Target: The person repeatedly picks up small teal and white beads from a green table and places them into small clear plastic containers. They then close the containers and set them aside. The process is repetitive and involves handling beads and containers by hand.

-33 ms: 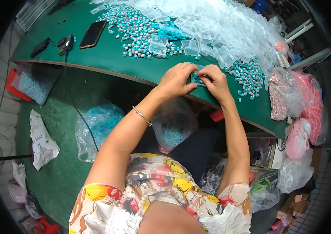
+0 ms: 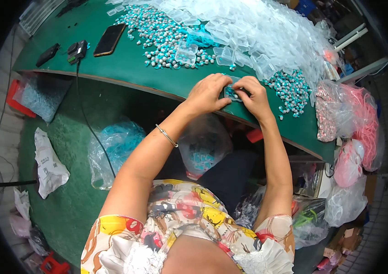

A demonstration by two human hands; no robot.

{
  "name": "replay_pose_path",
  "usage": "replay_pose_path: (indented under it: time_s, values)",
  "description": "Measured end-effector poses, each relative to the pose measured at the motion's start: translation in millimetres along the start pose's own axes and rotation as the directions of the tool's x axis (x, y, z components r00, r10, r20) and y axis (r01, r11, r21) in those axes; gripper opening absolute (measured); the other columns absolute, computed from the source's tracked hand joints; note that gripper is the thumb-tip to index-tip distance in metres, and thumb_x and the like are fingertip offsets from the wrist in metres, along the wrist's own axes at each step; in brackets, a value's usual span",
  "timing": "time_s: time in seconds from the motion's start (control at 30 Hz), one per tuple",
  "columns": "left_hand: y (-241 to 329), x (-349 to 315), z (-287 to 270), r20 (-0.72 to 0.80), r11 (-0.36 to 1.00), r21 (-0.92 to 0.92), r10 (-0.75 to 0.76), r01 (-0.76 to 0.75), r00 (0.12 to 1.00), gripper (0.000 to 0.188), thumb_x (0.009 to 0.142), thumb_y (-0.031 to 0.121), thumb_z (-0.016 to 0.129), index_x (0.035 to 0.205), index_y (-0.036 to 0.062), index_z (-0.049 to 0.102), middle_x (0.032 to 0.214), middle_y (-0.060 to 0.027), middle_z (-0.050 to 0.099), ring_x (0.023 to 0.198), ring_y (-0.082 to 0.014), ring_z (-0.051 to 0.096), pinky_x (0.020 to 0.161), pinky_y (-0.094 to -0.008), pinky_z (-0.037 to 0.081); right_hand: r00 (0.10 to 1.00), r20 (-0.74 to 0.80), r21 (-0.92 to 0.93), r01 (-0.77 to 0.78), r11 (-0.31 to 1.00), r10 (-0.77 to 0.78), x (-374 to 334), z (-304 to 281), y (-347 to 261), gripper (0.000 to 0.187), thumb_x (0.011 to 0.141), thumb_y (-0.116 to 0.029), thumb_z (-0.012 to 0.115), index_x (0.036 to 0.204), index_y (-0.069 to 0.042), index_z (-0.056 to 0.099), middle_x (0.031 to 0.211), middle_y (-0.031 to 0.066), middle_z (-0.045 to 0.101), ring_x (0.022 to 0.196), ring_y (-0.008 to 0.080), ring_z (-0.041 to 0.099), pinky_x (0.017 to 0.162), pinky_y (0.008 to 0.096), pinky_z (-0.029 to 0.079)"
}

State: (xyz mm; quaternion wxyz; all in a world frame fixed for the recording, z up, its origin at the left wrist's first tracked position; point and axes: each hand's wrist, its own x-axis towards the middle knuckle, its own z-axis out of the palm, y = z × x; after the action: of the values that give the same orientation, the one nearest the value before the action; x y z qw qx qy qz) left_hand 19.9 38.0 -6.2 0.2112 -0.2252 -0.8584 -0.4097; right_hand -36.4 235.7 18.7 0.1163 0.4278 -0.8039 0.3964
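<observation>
At the table's near edge, a small clear plastic box (image 2: 231,94) lies between my two hands, with small teal and grey pieces inside it. My left hand (image 2: 208,93) is closed on the box's left side, thumb near and fingers at the far side. My right hand (image 2: 252,95) bends over the box from the right, its thumb and fingers pinched together inside it; what they hold, if anything, is hidden. Right of my right hand lies a heap of small teal-and-grey beads (image 2: 290,90). Past my left hand spreads a larger bead pile (image 2: 157,36) with an open clear box (image 2: 185,54) on it.
A big mound of clear plastic boxes (image 2: 258,27) covers the back of the green table (image 2: 125,64). A phone (image 2: 109,39) and a black device with a cable (image 2: 77,51) lie at left. Bags of pink cord (image 2: 362,118) stand at the right end. Below hangs a clear bag (image 2: 203,141).
Almost nothing differs. My right fingers have shifted very slightly over the box; my left hand stays in place.
</observation>
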Motion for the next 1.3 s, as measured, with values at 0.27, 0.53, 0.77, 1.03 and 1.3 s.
replay_pose_path:
  time_s: [0.27, 0.53, 0.77, 1.03, 1.3]
  values:
    - [-1.9, -1.3, 1.2, 0.005, 1.0, 0.015, 0.005, -0.005, 1.0, 0.049, 0.07, 0.016, 0.081, 0.111, 0.0053, 0.057, 0.103, -0.0128, 0.06, 0.094, -0.0335, 0.06, 0.08, -0.0427, 0.05, 0.994, -0.01, -0.368, -0.105, 0.924, 0.109, 4.3, 3.6, 26.9, 0.016, 0.085, -0.008, 0.067, 0.1, -0.003, 0.067, 0.094, 0.0111, 0.065, 0.087, 0.0289, 0.063, 0.076, 0.0364, 0.05]
    - [1.5, -2.1, 0.7, -0.08, 0.998, -0.007, 0.062, -0.062, 0.995, 0.05, 0.075, 0.018, 0.079, 0.117, 0.006, 0.057, 0.109, -0.0126, 0.057, 0.097, -0.035, 0.059, 0.083, -0.0441, 0.049, 0.998, 0.021, -0.11, -0.056, 0.992, 0.059, -6.7, -13.1, -1.4, 0.025, 0.078, -0.008, 0.076, 0.099, -0.001, 0.065, 0.091, 0.0129, 0.063, 0.08, 0.0271, 0.063, 0.07, 0.0336, 0.05]
    - [-0.4, -4.3, 10.8, -0.004, 0.991, 0.095, 0.097, -0.096, 0.995, 0.023, 0.09, 0.023, 0.066, 0.101, 0.0031, 0.062, 0.097, -0.0141, 0.059, 0.094, -0.0351, 0.058, 0.079, -0.044, 0.049, 0.999, -0.022, -0.12, -0.042, 0.992, 0.04, -27.6, 1.2, -15.6, 0.025, 0.079, -0.011, 0.075, 0.101, -0.002, 0.066, 0.091, 0.0126, 0.062, 0.081, 0.0297, 0.061, 0.071, 0.0377, 0.05]
    - [-1.8, -4.2, 2.8, -0.04, 0.99, -0.083, 0.115, -0.118, 0.993, 0.025, 0.091, 0.025, 0.065, 0.079, 0.0032, 0.063, 0.078, -0.0127, 0.056, 0.076, -0.034, 0.058, 0.067, -0.0447, 0.047, 0.968, 0.147, 0.074, -0.214, 0.974, 0.201, -18.0, -9.3, -15.6, 0.013, 0.083, -0.011, 0.071, 0.093, -0.003, 0.07, 0.083, 0.0084, 0.064, 0.079, 0.022, 0.06, 0.071, 0.033, 0.047]
    - [37.0, -41.4, 7.4, 0.003, 0.96, 0.074, 0.269, -0.269, 0.963, 0.028, 0.083, 0.032, 0.072, 0.076, 0.0066, 0.062, 0.074, -0.0108, 0.055, 0.07, -0.0316, 0.057, 0.062, -0.0426, 0.047, 0.99, -0.113, -0.863, -0.057, 0.502, -0.082, 55.3, -0.4, 50.1, 0.017, 0.082, -0.02, 0.069, 0.096, -0.011, 0.069, 0.108, 0.0042, 0.066, 0.114, 0.0273, 0.054, 0.1, 0.0557, 0.03]
